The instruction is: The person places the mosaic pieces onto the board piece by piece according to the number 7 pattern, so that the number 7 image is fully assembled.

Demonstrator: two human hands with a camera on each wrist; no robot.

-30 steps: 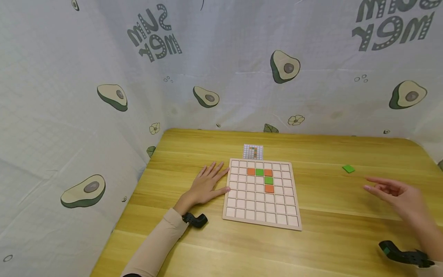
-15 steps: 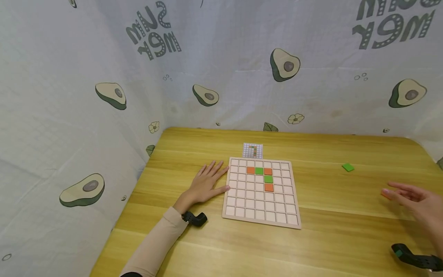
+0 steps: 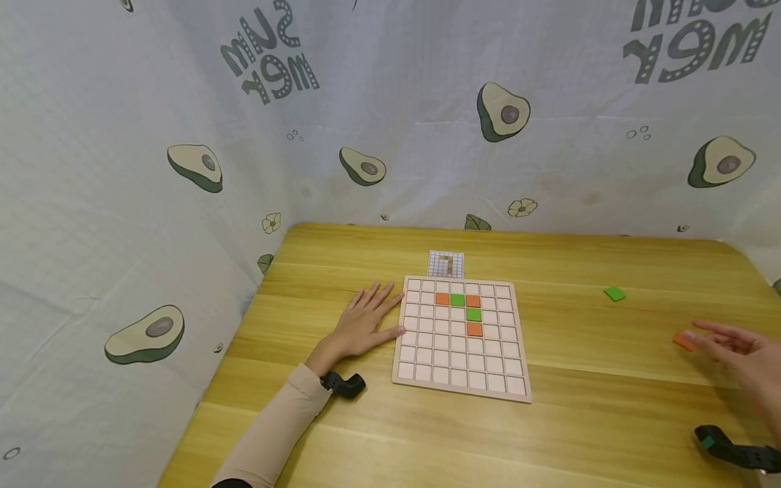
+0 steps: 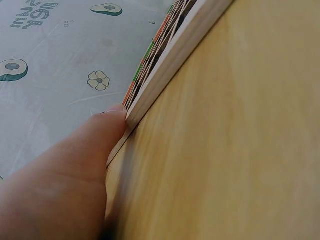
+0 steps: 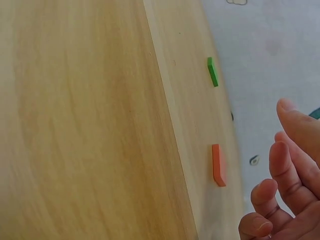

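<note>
A pale wooden grid board point(image 3: 434, 358) lies on the table, with several orange and green tiles set in its squares. My left hand point(image 3: 360, 327) lies spread at the board's left side, thumb tip and little finger at the frame; the left wrist view has the thumb point(image 4: 100, 130) against the board's edge. On the right, my right hand point(image 3: 741, 352) hovers with loosely bent fingers beside a loose orange tile point(image 3: 683, 341). The right wrist view puts that orange tile point(image 5: 218, 165) flat on the table, apart from the thumb and fingers. Farther back lies a loose green tile point(image 3: 615, 293).
Just behind the board is a small printed card point(image 3: 446, 263) with a coloured grid pattern. A white curtain with avocado prints point(image 3: 427, 176) hangs behind the table point(image 3: 586, 420) and along its left side. Each wrist carries a black device point(image 3: 344, 385).
My right hand has moved to the right, and the orange tile by its thumb has come into sight. The left hand stays in place at the board.
</note>
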